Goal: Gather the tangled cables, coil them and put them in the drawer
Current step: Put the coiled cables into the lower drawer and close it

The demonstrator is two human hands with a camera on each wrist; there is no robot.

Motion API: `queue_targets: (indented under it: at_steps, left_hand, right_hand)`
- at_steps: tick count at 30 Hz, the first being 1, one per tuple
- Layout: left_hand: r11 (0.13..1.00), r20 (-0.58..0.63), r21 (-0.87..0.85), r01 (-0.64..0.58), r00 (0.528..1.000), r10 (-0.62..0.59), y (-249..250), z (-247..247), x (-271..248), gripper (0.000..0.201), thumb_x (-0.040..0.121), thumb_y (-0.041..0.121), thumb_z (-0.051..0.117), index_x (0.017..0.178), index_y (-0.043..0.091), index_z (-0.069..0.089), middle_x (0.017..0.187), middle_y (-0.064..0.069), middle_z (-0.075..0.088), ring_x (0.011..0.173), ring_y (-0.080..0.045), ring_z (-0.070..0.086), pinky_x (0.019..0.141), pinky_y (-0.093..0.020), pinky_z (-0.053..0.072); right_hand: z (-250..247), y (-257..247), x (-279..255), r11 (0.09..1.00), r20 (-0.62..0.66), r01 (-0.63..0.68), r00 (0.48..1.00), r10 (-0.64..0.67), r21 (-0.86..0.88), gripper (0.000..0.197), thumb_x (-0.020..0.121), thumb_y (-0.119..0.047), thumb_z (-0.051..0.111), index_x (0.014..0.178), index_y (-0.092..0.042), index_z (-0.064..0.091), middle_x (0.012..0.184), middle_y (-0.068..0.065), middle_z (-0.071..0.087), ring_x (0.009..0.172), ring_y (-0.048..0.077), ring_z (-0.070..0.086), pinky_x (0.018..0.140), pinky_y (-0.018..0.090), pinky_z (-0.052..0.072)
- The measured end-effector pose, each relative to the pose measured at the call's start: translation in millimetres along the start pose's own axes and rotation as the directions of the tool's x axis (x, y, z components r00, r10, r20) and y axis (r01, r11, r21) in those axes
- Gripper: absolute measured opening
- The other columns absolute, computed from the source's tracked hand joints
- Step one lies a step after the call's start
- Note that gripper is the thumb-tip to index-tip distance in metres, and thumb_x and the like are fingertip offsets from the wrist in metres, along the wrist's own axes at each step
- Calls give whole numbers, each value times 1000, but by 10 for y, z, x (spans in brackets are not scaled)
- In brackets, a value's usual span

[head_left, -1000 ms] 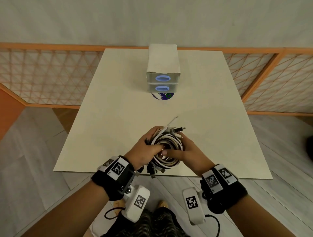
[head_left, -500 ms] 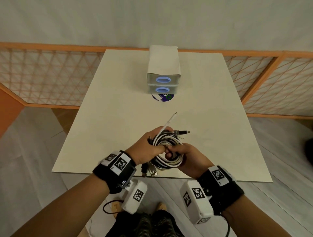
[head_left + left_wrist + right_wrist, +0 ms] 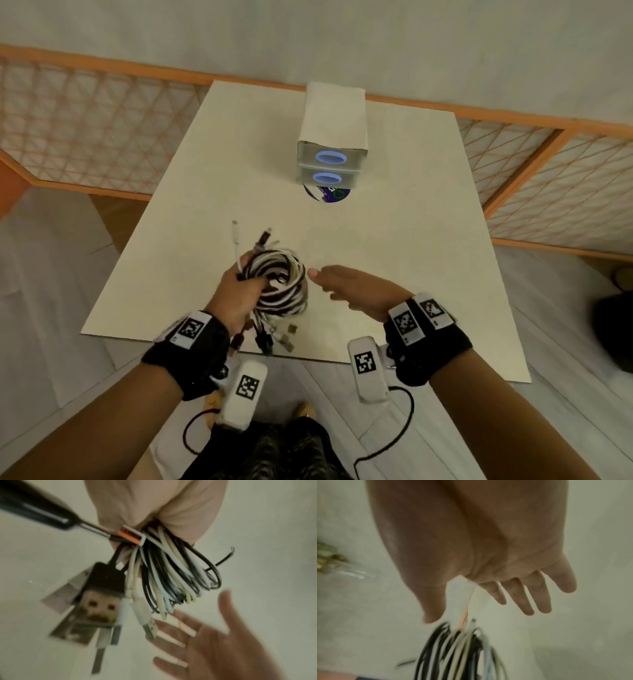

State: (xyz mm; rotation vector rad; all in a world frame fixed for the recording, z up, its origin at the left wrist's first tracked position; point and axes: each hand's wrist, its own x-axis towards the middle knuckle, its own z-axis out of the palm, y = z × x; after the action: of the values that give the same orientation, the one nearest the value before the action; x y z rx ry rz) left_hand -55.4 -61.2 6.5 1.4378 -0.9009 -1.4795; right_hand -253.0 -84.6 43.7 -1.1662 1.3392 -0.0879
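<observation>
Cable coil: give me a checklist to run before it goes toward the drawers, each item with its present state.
1. Cable coil gripped by left hand: ok.
2. Right hand free to open a drawer, fingers straight, holding nothing: ok.
3. A drawer open to receive the coil: not ok, upper drawer and lower drawer both look shut.
4. Loose plug ends tucked in: not ok, they dangle below the coil.
5. Room inside the drawers: cannot tell.
</observation>
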Motion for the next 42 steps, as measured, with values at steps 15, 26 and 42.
queue_targets:
  at_steps: [15, 26, 42]
  left_hand:
    - [962, -232, -268, -57, 973, -7, 362, -117, 523, 47, 84, -10, 50, 121, 17, 59, 103, -6, 70, 88, -17, 70, 74, -32, 59]
    - [977, -180, -211, -44, 984, 6, 423, -54, 648, 43, 85, -12, 49, 113, 17, 61, 97, -3, 70, 82, -10, 71, 67, -25, 57]
    - [1000, -70, -9, 1, 998, -2, 488, 609, 1245, 51, 77, -10, 47, 121, 14, 59, 111, -13, 68, 102, -27, 65, 93, -42, 53]
  right_hand:
    - [-699, -596, 1766, 452, -372, 335, 928, -8, 827, 34, 96, -15, 45, 130, -11, 45, 138, 13, 45, 128, 30, 46, 82, 33, 52]
    - [-712, -539, 1863, 262, -360, 366, 930, -73, 893, 21, 96, -14, 44, 113, -15, 56, 107, 3, 58, 89, 18, 58, 75, 28, 46]
    - [-36, 404, 1077, 312, -260, 300, 952, -165, 901, 25, 92, -6, 42, 108, -16, 59, 90, -1, 66, 89, 15, 60, 82, 28, 48]
